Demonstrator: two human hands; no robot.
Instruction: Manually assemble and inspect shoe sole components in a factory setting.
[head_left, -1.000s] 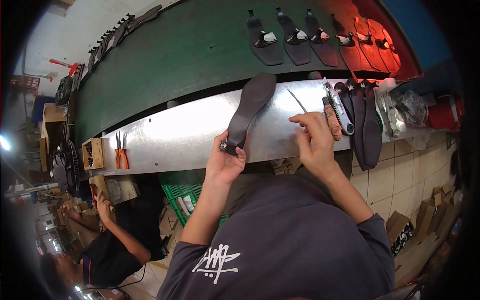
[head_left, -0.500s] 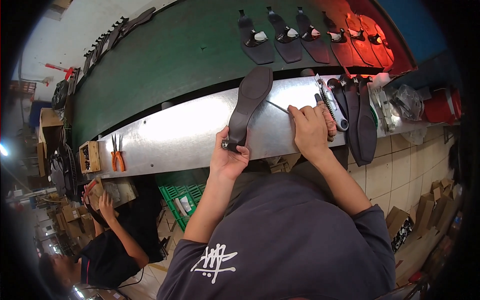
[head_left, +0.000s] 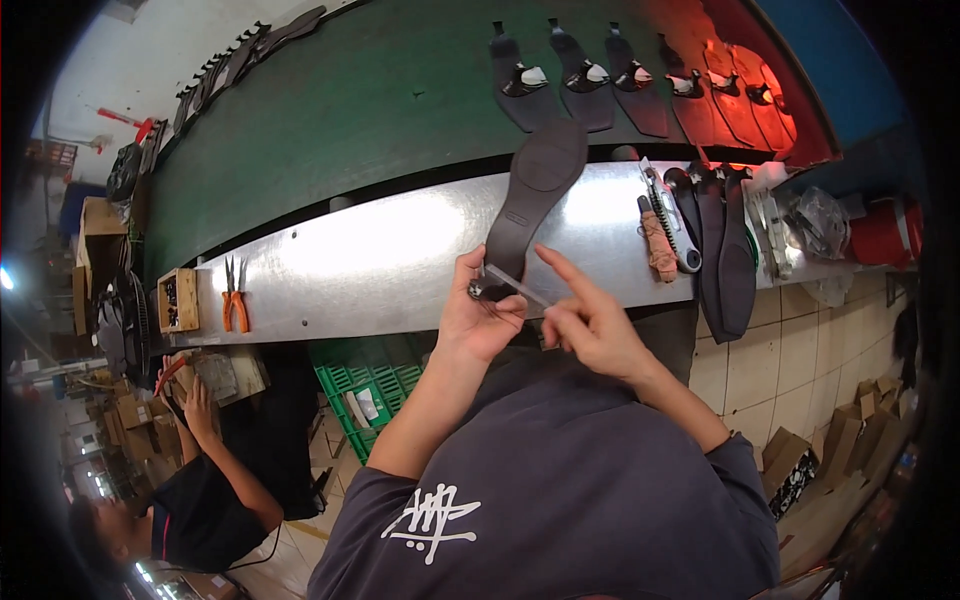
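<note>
My left hand (head_left: 483, 322) grips the heel end of a dark shoe sole (head_left: 545, 165), beside a shiny black piece at that end. The sole's broad toe end points away from me, over the metal bench edge. In my right hand (head_left: 598, 335) is a slim metal tool (head_left: 525, 289), pinched between thumb and curled fingers, the index finger stretched toward the sole. The tool's far end reaches the heel end beside my left fingers; whether it touches the sole, I cannot tell.
Several soles with straps (head_left: 525, 85) lie on the green belt (head_left: 370, 110), some under red light. On the metal bench (head_left: 390, 265) are orange-handled pliers (head_left: 235, 300), a wooden box (head_left: 180, 300), a utility knife (head_left: 672, 215), a wrapped handle (head_left: 657, 242) and stacked soles (head_left: 735, 260). A co-worker (head_left: 215, 470) sits left.
My right hand has moved left and nearer to me, bringing the tool from beside the sole's middle to its heel end. The sole has shifted right with my left hand.
</note>
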